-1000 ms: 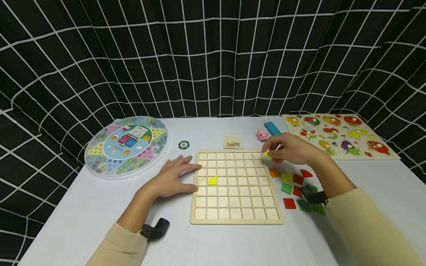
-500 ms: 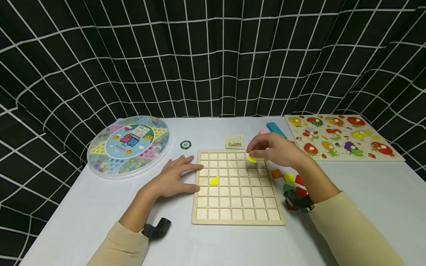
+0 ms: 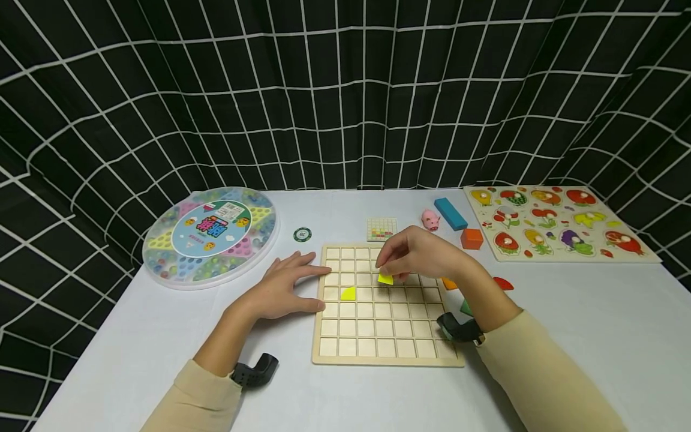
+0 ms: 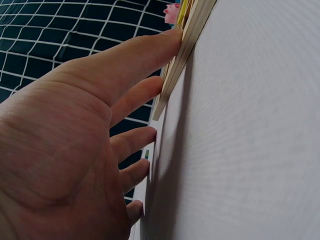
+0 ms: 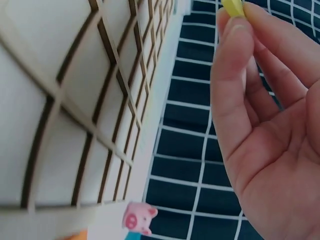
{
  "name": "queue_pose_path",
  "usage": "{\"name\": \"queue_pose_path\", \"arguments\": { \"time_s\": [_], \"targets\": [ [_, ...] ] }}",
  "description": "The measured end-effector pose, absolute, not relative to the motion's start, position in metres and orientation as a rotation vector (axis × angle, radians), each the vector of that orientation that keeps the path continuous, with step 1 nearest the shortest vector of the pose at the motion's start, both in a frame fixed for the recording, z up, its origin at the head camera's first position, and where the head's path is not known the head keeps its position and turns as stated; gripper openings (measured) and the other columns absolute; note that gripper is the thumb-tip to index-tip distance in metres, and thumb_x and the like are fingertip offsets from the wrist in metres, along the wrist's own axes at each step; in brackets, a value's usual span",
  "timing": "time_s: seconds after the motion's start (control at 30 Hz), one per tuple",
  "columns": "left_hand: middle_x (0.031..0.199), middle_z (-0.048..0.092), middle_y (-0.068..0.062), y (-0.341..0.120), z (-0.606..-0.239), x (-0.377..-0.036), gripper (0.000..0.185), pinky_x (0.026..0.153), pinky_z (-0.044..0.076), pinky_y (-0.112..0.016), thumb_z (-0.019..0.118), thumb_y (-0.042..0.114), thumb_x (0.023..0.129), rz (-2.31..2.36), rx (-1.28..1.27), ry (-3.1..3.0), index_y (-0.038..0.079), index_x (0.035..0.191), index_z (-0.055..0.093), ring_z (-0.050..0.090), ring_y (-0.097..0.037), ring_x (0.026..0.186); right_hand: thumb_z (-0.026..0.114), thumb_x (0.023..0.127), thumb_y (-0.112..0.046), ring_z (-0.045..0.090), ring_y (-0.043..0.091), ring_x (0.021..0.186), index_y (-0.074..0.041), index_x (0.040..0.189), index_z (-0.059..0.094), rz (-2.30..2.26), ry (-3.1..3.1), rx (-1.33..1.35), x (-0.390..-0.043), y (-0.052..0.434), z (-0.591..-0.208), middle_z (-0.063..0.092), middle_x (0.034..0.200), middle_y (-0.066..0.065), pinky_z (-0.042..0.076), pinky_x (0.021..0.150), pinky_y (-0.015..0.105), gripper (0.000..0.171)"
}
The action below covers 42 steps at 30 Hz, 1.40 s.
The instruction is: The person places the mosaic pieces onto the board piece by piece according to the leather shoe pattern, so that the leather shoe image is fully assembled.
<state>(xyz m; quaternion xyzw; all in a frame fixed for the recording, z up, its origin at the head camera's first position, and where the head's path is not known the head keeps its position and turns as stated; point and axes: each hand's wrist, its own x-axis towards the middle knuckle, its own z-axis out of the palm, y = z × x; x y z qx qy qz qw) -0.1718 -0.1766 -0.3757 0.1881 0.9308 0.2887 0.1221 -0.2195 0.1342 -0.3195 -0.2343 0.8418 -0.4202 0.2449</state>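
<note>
My right hand [image 3: 415, 255] pinches a yellow tile [image 3: 385, 279] between thumb and fingertips, over the middle columns of the wooden grid board [image 3: 388, 361]. In the right wrist view only part of that tile [image 5: 233, 7] shows at the fingertips, with the board's cells to the left. A yellow quarter-round tile [image 3: 348, 293] lies in one cell near the board's left side. My left hand [image 3: 283, 290] rests at the board's left edge, fingers spread. In the left wrist view the thumb tip touches the side of the board [image 4: 175, 75].
Behind the board lies a small pattern card [image 3: 381, 229]. A pink pig [image 3: 430, 219], blue block [image 3: 450, 214] and orange-red cube [image 3: 472, 239] stand right of it, before a fruit puzzle board [image 3: 561, 225]. Loose tiles, like a red one [image 3: 503, 283], lie partly under my right arm. A round game box [image 3: 210, 237] and a chip [image 3: 302, 234] are left.
My right hand has carried the yellow tile leftward from beyond the board's right edge to over its middle. The left hand stays in place.
</note>
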Motion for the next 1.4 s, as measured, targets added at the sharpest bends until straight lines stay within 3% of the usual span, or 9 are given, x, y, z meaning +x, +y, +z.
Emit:
{"name": "queue_pose_path", "arguments": {
  "time_s": [0.3,0.67,0.93,1.17,1.4],
  "targets": [
    [0.169,0.033,-0.009,-0.175,-0.376,-0.171,0.067,0.130,0.001,-0.061,0.083,0.045,0.082,0.855,0.526,2.717,0.030,0.144,0.062,0.012,-0.037,0.161,0.070,0.090,0.002,0.057,0.016,0.068,-0.006,0.094,0.078,-0.971,2.313,-0.662,-0.216,0.117,-0.332,0.067,0.076,0.002,0.052,0.065,0.027,0.012],
    [0.170,0.032,-0.009,-0.177,-0.376,-0.171,0.068,0.129,0.001,-0.062,0.082,0.046,0.083,0.840,0.528,2.714,0.030,0.145,0.061,0.012,-0.037,0.161,0.076,0.087,0.002,0.059,0.015,0.066,-0.010,0.088,0.081,-0.869,2.380,-0.621,-0.213,0.109,-0.335,0.069,0.075,0.001,0.053,0.064,0.026,0.014],
    [0.169,0.032,-0.010,-0.177,-0.375,-0.172,0.067,0.129,0.001,-0.063,0.081,0.046,0.083,0.841,0.545,2.716,0.029,0.145,0.061,0.012,-0.037,0.161,0.079,0.084,0.002,0.055,0.013,0.068,-0.012,0.082,0.080,-0.823,2.388,-0.678,-0.212,0.108,-0.336,0.064,0.073,-0.001,0.048,0.062,0.025,0.015],
    [0.169,0.032,-0.010,-0.175,-0.376,-0.173,0.067,0.129,0.002,-0.063,0.082,0.045,0.083,0.836,0.549,2.713,0.028,0.145,0.061,0.012,-0.036,0.161,0.081,0.084,-0.004,0.059,0.016,0.080,-0.017,0.087,0.081,-0.804,2.377,-0.733,-0.211,0.118,-0.326,0.069,0.083,-0.002,0.050,0.072,0.029,0.013],
    [0.169,0.032,-0.011,-0.177,-0.376,-0.173,0.068,0.129,0.001,-0.062,0.082,0.045,0.083,0.840,0.548,2.715,0.028,0.146,0.061,0.012,-0.038,0.161,0.078,0.090,-0.010,0.062,0.021,0.090,-0.012,0.102,0.080,-0.858,2.395,-0.709,-0.213,0.138,-0.305,0.072,0.094,0.002,0.055,0.075,0.032,0.013]
  ]
}}
